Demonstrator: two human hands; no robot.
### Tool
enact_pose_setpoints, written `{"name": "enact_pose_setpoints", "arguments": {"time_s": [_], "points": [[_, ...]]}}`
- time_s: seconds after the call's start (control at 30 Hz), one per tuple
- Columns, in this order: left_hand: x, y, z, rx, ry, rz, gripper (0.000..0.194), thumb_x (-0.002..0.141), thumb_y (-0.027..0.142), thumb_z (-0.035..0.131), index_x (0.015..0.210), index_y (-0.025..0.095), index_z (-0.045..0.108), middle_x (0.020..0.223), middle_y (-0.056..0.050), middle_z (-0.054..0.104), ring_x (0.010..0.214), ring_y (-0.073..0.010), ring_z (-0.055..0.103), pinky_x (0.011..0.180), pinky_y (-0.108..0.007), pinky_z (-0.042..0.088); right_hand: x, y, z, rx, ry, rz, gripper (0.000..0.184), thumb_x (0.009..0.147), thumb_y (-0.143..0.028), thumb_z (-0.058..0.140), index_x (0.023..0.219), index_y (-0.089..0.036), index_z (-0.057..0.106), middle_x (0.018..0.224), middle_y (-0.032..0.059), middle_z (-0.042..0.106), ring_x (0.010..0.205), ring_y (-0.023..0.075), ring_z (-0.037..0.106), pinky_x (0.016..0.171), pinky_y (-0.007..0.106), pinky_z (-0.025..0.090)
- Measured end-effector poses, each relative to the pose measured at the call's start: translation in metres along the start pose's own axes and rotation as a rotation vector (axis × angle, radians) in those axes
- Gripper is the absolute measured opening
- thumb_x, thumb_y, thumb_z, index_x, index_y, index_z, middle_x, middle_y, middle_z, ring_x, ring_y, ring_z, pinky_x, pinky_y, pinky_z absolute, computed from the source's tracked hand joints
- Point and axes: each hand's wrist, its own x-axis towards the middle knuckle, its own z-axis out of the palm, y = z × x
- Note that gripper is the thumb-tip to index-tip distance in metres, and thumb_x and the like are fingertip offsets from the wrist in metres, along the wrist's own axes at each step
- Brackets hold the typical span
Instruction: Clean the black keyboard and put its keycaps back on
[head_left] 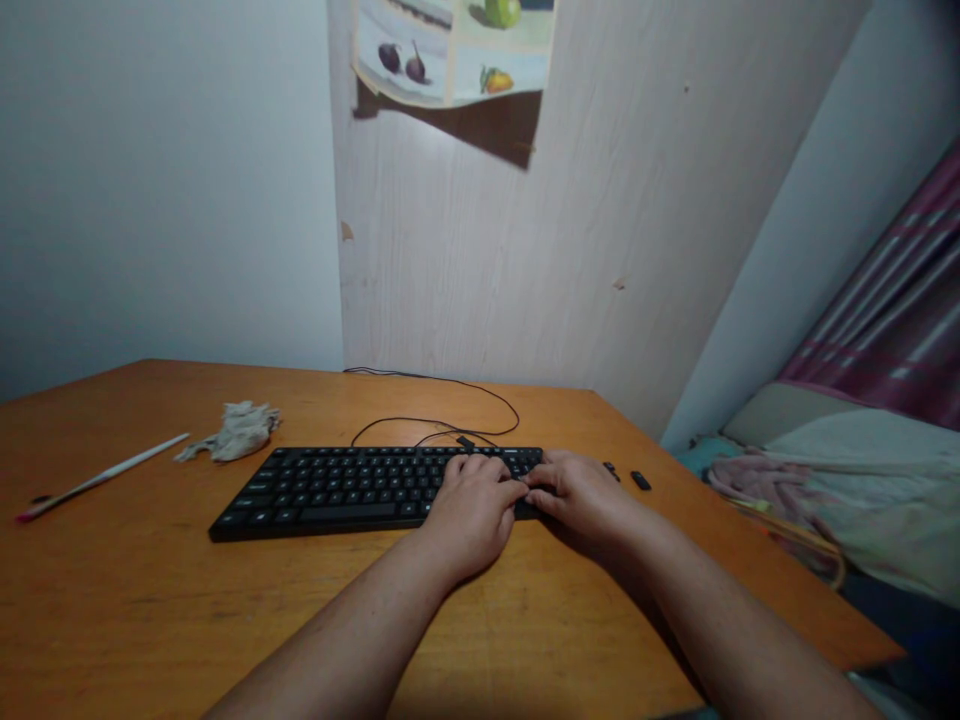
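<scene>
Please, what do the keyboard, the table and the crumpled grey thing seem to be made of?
The keyboard: probably plastic, black and mostly matte, judging by its evenly moulded case and keys.
The table: wood or wood-look laminate, orange-brown with soft sheen and grain-like streaks; I cannot tell which.
The crumpled grey thing: perhaps dull cloth, given its folds and ragged edge, though paper is possible.

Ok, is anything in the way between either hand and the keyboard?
Nothing visible: the left hand and right hand are both already at the right end of the keyboard. The thin cable lies behind it, not between.
</scene>
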Motion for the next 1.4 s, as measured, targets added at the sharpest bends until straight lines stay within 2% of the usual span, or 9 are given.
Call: {"name": "enact_pose_setpoints", "arguments": {"time_s": [0.23, 0.47, 0.6, 0.77, 0.97, 1.17, 1.4], "points": [[0.0, -0.001, 0.003, 0.041, -0.011, -0.011, 0.036, 0.092, 0.024, 0.049, 0.121, 0.033, 0.069, 0.124, -0.006, 0.062, 0.121, -0.0285, 0.048, 0.11, -0.053, 0.028, -0.001, 0.002, -0.003, 0.016, -0.01, 0.015, 0.018, 0.087, -0.027, 0.065, 0.099, -0.026, 0.078, 0.096, 0.0048, 0.069, 0.089, 0.0195, 0.061, 0.078, 0.027, 0.043], [0.001, -0.003, 0.003, 0.06, -0.014, -0.002, 0.036, 0.091, 0.024, 0.049, 0.119, 0.034, 0.069, 0.126, -0.006, 0.061, 0.123, -0.0292, 0.047, 0.112, -0.056, 0.025, -0.003, 0.003, -0.004, 0.04, -0.056, 0.009, 0.023, 0.084, -0.016, 0.059, 0.094, -0.024, 0.078, 0.095, 0.0024, 0.072, 0.085, 0.0166, 0.063, 0.075, 0.024, 0.043], [0.001, -0.001, 0.001, 0.055, -0.036, -0.008, 0.037, 0.091, 0.024, 0.049, 0.121, 0.035, 0.068, 0.128, -0.005, 0.062, 0.127, -0.0293, 0.046, 0.115, -0.057, 0.022, -0.003, 0.002, -0.003, 0.021, -0.077, 0.035, 0.025, 0.083, -0.016, 0.057, 0.093, -0.024, 0.078, 0.093, 0.0024, 0.074, 0.083, 0.0169, 0.064, 0.075, 0.024, 0.043], [0.002, -0.002, 0.001, 0.042, -0.048, 0.014, 0.039, 0.092, 0.022, 0.048, 0.124, 0.034, 0.065, 0.131, -0.004, 0.063, 0.132, -0.0322, 0.044, 0.115, -0.064, 0.016, -0.003, 0.002, -0.002, 0.023, -0.088, 0.036, 0.025, 0.083, -0.016, 0.056, 0.093, -0.024, 0.078, 0.094, 0.0028, 0.074, 0.084, 0.0176, 0.065, 0.076, 0.024, 0.044], [0.002, -0.002, 0.0, -0.004, -0.085, 0.028, 0.043, 0.093, 0.018, 0.044, 0.128, 0.033, 0.062, 0.132, -0.002, 0.066, 0.137, -0.0325, 0.043, 0.115, -0.069, 0.009, -0.003, 0.002, -0.003, 0.035, -0.088, 0.021, 0.023, 0.084, -0.017, 0.056, 0.09, -0.022, 0.077, 0.09, 0.0032, 0.073, 0.081, 0.0169, 0.065, 0.073, 0.024, 0.044], [0.002, -0.001, -0.002, -0.047, -0.097, 0.022, 0.039, 0.093, 0.017, 0.043, 0.122, 0.031, 0.064, 0.131, -0.003, 0.066, 0.139, -0.0319, 0.041, 0.115, -0.071, 0.009, 0.0, 0.003, 0.0, 0.042, -0.02, 0.014, 0.018, 0.084, -0.021, 0.061, 0.096, -0.022, 0.074, 0.093, 0.0038, 0.071, 0.085, 0.018, 0.063, 0.076, 0.025, 0.044], [0.002, -0.002, 0.0, -0.103, -0.117, 0.002, 0.042, 0.092, 0.017, 0.042, 0.127, 0.031, 0.061, 0.135, -0.002, 0.064, 0.14, -0.0319, 0.041, 0.116, -0.071, 0.007, 0.002, 0.004, 0.005, 0.141, -0.016, -0.013, 0.018, 0.083, -0.016, 0.059, 0.096, -0.02, 0.072, 0.093, 0.0031, 0.07, 0.085, 0.0166, 0.061, 0.076, 0.025, 0.043]]}}
